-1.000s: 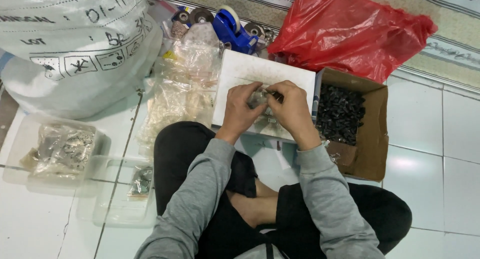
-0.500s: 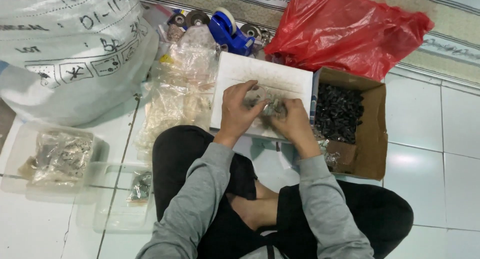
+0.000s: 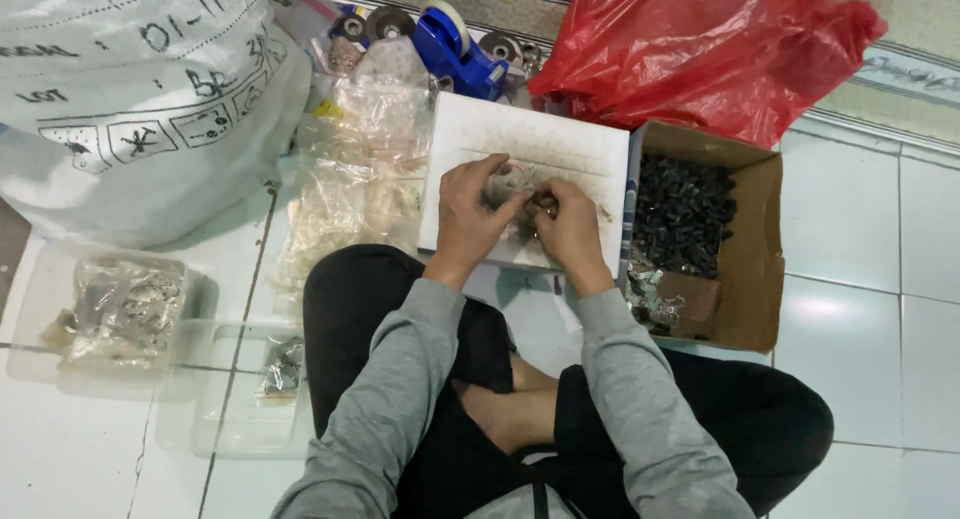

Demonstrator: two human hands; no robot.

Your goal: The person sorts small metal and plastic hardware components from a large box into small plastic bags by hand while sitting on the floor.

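Both hands meet over a white board [image 3: 560, 149] propped on the person's lap, where a loose scatter of small metal parts [image 3: 512, 184] lies. The left hand [image 3: 470, 219] curls with its fingers bent down onto the heap, thumb and forefinger seeming to pinch one piece, though the piece itself is too small to make out. The right hand [image 3: 572, 229] is drawn together beside it, fingertips nipped on something tiny between the two hands. Such bits look hard, light and a little slick, likely to skid on the smooth board, so a fingertip pinch across the narrow sides should hold best. Just right of the board stands an open cardboard box [image 3: 755, 239] filled with dark small parts [image 3: 685, 214]. Behind it lies a crumpled red plastic bag [image 3: 700, 49]. Left of the board is a pile of clear plastic bags [image 3: 355, 169], with a blue tape dispenser [image 3: 455, 49] beyond it. Farther left sit a big white woven sack [image 3: 130, 89] and clear plastic trays [image 3: 120, 309] on the tiled floor.
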